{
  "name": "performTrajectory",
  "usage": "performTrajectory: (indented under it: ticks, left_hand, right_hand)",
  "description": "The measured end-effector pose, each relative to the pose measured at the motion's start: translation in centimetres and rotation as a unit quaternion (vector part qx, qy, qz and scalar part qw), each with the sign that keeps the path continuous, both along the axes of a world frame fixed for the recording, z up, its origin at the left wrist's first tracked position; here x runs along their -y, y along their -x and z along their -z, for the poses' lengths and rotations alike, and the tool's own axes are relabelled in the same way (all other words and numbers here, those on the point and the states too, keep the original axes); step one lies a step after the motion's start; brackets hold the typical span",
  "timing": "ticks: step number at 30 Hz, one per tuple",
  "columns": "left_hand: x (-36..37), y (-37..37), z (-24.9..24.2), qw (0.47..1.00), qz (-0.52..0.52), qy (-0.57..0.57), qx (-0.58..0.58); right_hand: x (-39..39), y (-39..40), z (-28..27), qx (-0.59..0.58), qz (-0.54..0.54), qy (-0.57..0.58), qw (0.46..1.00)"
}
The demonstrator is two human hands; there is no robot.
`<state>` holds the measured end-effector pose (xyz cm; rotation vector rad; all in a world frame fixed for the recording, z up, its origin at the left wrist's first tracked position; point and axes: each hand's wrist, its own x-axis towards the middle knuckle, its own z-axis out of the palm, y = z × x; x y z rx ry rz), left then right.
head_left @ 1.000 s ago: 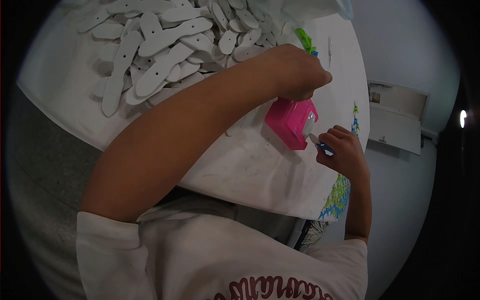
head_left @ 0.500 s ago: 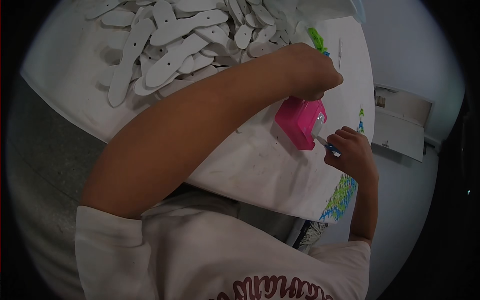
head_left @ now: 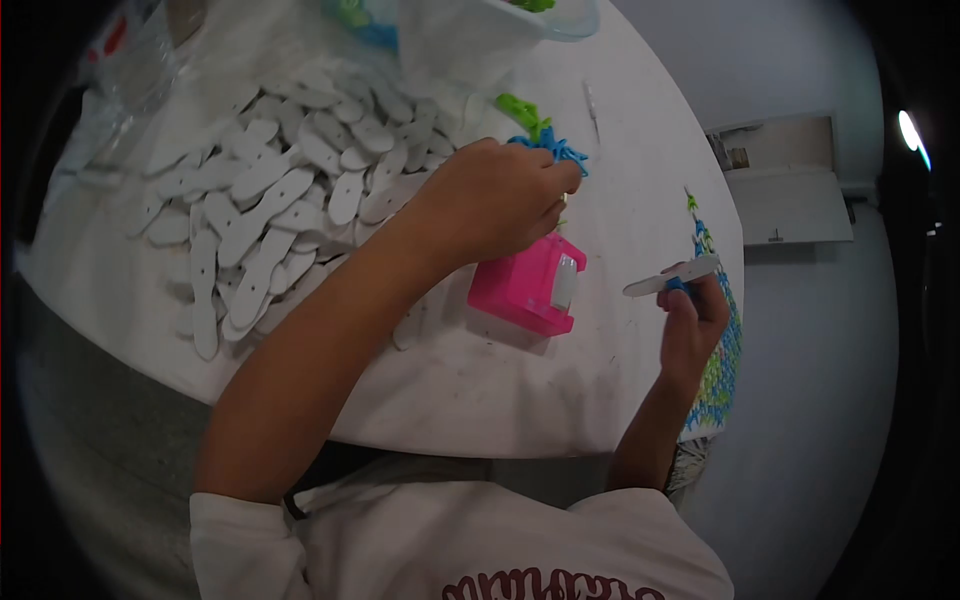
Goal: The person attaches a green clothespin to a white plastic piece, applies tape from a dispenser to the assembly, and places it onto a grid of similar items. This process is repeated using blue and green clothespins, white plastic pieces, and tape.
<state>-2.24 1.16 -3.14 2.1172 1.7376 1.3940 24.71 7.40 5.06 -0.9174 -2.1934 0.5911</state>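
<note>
My left hand reaches in from the left, its fingers pressed together beside a small pile of blue pieces and above a pink tape-dispenser-like block; what its fingertips hold is hidden. Green pieces lie just behind the blue ones. On the right, my right hand is closed on a flat white paddle-shaped piece, with a small blue piece at the fingers.
Many white paddle-shaped pieces are heaped at the left. A bowl stands at the back edge. A thin tool lies behind the blue pieces. Green and blue pieces line the table's right edge.
The view has shifted. My left hand now is beside the blue pieces. My right hand has moved away from the pink block, and the white paddle now shows broadside in it.
</note>
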Motion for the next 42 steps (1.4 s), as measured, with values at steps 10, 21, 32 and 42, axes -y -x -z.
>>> performTrajectory:
  ticks: [10,21,32,42]
  left_hand:
    - [1.0,-3.1,-1.9,0.977,0.092,0.018,0.194]
    - [1.0,-4.2,-0.6,0.978,0.149,-0.003,0.146]
    - [1.2,-3.7,-0.6,0.976,0.129,-0.006,0.173]
    - [0.8,-3.5,-0.1,0.960,0.122,-0.015,0.252]
  right_hand:
    - [0.7,0.2,5.1,-0.319,0.009,0.278,0.906]
    - [1.7,0.2,4.3,-0.271,0.054,0.179,0.944]
    - [2.3,0.0,4.1,-0.184,-0.010,-0.054,0.981]
    - [1.6,0.7,4.9,-0.227,-0.028,-0.164,0.960]
